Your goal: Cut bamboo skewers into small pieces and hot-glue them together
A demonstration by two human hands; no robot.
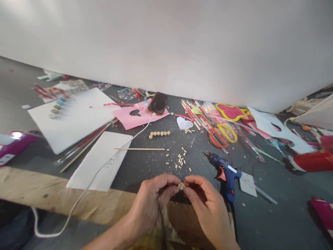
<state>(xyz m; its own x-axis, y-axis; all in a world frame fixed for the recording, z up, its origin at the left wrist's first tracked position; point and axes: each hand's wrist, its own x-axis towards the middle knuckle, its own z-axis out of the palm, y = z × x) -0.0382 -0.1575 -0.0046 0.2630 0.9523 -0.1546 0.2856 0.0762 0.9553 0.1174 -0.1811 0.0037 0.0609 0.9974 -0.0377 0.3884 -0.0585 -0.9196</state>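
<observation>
Between the fingertips of both hands is a small pale cluster of short wooden stick pieces [181, 186]. My left hand [153, 196] pinches it from the left with thumb and forefinger. From the other side, my right hand [205, 201] pinches it too. Just beyond the fingers lie several loose cut stick pieces [180, 161] amid fine crumbs. A thin wooden skewer [142, 149] rests crosswise farther left. Behind it is a knobbly row of similar clusters [159, 134]. A blue glue gun [227, 175] lies to the right of my right hand.
White paper [100, 166] lies at left, crossed by a white cable [85, 191] leading to a phone [158, 103] on pink paper [127, 116]. Orange and yellow scissors [219, 136] lie by bundled sticks [194, 113]. A glue stick [266, 195] sits right of the glue gun.
</observation>
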